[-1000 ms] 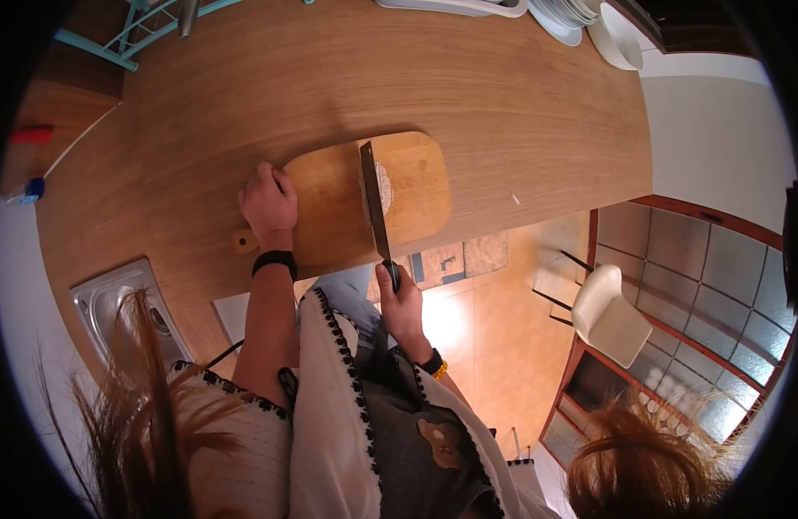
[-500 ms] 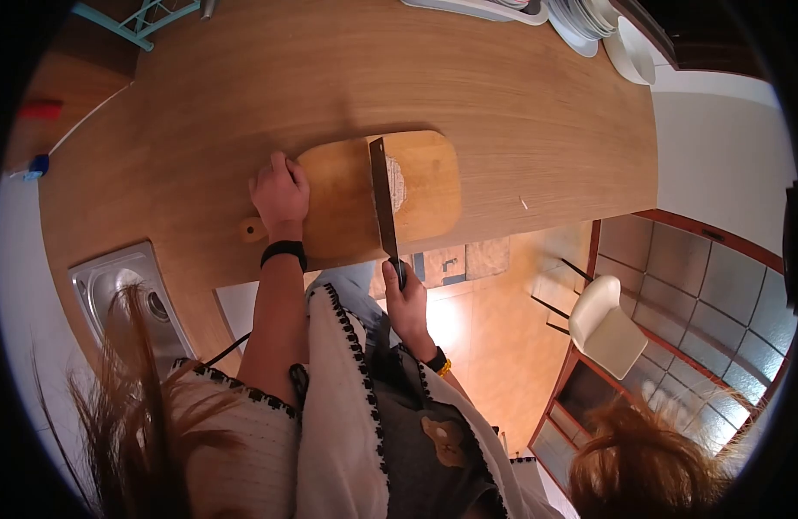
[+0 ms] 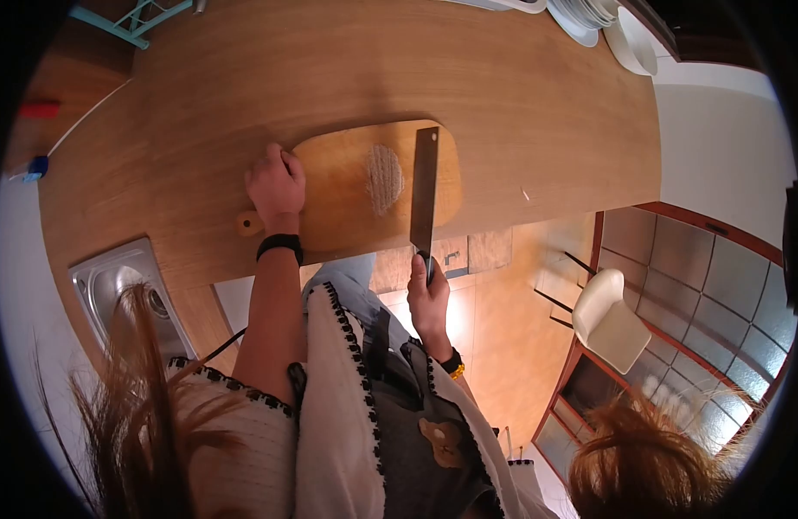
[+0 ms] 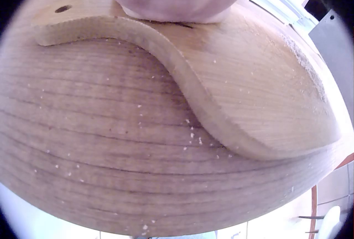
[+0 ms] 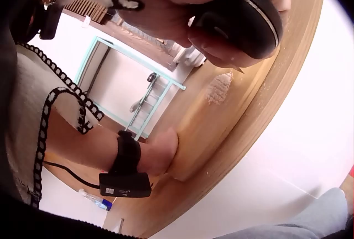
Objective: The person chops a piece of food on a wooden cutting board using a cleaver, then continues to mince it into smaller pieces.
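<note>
A wooden cutting board (image 3: 330, 216) lies at the counter's front edge, its holed handle to the left. On it sits a flat, pale, finely chopped mound (image 3: 385, 180) scored with parallel lines, also visible in the right wrist view (image 5: 219, 88). My right hand (image 3: 429, 303) grips the black handle of a cleaver (image 3: 424, 186). Its broad blade shows over the right part of the board, beside the mound. My left hand (image 3: 276, 183) holds the board's left end near the handle, fingers curled at the far edge; its fingertips are hidden.
White crumbs (image 4: 193, 137) dot the counter (image 4: 99, 112) in front of the board. A metal sink (image 3: 126, 290) is set in at the left. Stacked plates (image 3: 580, 17) and a white bowl (image 3: 631, 43) stand at the far right. A pale chair (image 3: 611, 320) is on the floor beyond.
The cleaver has moved right, off the chopped mound, and its blade now shows more of its flat side. The whole mound has come into sight. My left hand stays at the board's left end.
</note>
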The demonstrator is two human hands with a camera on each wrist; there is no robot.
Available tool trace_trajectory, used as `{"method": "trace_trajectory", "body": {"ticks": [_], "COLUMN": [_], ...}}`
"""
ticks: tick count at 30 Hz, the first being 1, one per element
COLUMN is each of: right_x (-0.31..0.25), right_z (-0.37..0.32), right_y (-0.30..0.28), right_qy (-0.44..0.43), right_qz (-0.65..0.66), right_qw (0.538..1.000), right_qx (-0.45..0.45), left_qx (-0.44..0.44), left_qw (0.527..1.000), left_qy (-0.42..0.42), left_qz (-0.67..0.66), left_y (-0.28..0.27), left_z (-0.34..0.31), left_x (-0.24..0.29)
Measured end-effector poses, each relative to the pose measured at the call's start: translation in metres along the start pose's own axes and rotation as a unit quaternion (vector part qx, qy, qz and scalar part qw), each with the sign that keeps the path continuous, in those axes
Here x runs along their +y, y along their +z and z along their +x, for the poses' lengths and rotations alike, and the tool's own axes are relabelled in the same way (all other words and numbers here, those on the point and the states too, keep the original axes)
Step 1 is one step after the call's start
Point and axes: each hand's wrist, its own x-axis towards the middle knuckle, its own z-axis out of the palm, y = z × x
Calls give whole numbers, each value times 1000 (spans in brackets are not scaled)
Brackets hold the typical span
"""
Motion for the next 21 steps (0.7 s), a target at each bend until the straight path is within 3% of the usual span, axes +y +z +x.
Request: {"method": "trace_trajectory", "body": {"ticks": [3,9,21], "right_x": [-7,-2,4], "right_z": [-5,-9,-7], "right_y": [8,21,12], "right_qy": [-50,-69,-59], "right_qz": [-63,-161,-82], "right_qw": [997,984,995], "right_qx": [-7,-6,-23], "left_qx": [1,-7,-26], "left_qw": [1000,1000,999], "left_qy": [-4,-14,-24], "left_qz": [-9,-4,-9], "left_y": [0,1,-2], "left_z": [0,-1,1], "left_x": [-2,0,-2]}}
